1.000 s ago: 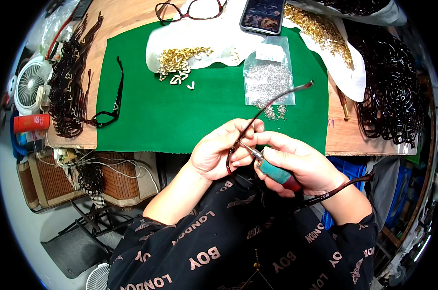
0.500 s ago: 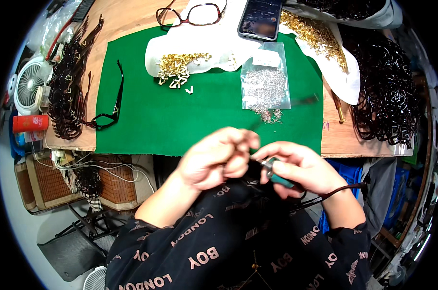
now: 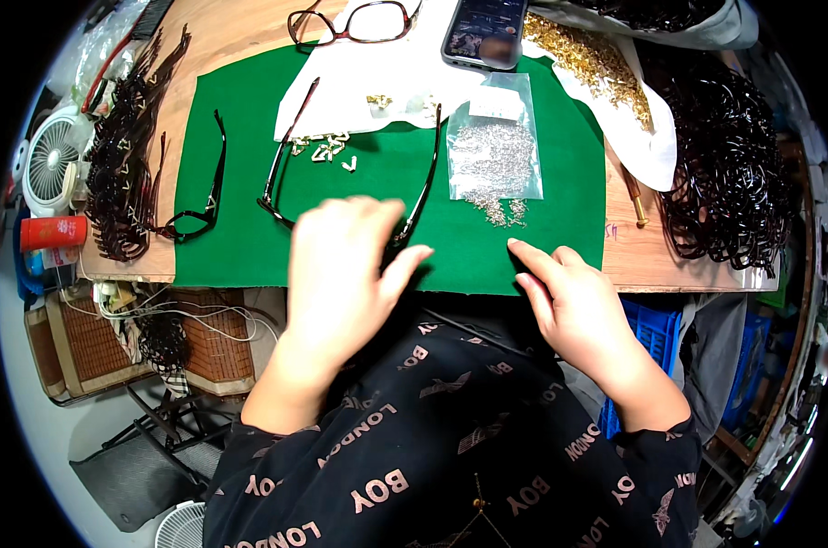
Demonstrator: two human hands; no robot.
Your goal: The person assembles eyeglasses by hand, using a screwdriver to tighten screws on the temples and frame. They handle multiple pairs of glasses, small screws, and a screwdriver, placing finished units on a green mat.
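My left hand (image 3: 341, 265) is over the near part of the green cloth, its fingers curled over the front of a dark eyeglass frame (image 3: 275, 169). The frame's two temples stretch away from me, one on either side of the fingers. The fingertips are blurred and hide most of the rims. Empty as far as I can see, my right hand (image 3: 574, 301) hovers by the cloth's front edge with index finger stretched and thumb apart. Just beyond that finger lie tiny silver metal parts (image 3: 501, 212), spilling from a clear plastic bag (image 3: 494, 155).
Gold hinge-like pieces (image 3: 327, 148) lie by a white cloth (image 3: 341, 91); more gold pieces (image 3: 597, 68) fill another cloth. Glasses (image 3: 350, 26) and a phone (image 3: 485, 35) are at the back. Dark frames (image 3: 729, 173) heap at right, and one frame (image 3: 195, 219) lies left. A screwdriver (image 3: 637, 196) is nearby.
My hands have moved apart. The left has carried the eyeglass frame forward over the green cloth, temples outward. The green-handled tool that was in my right hand is out of sight.
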